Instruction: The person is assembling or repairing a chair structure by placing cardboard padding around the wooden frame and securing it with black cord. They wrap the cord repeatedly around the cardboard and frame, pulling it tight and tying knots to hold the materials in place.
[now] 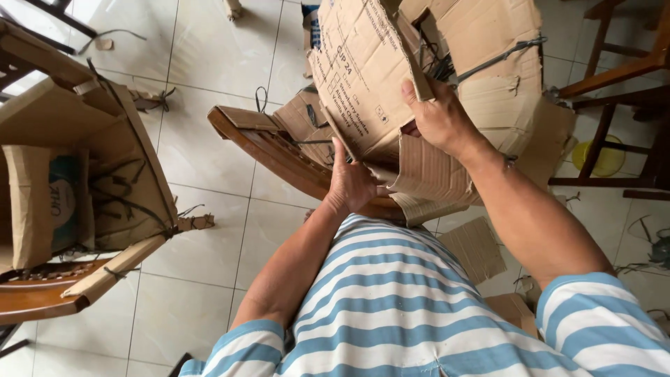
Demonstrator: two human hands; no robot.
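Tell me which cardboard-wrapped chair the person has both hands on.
The wrapped chair right in front of the striped shirt, in the middle: left hand and right hand grip its torn cardboard. The other wrapped chair at far left goes untouched.

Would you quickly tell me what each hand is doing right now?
Left hand: closed on the lower edge of the cardboard wrapping.
Right hand: closed on the same cardboard, higher up.

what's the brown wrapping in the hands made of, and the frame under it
Wrapping: corrugated cardboard, matte brown, with fluted ridges at the torn edges. Frame: looks like varnished wood, reddish brown with a slight sheen. The left hand and right hand both grip the cardboard.
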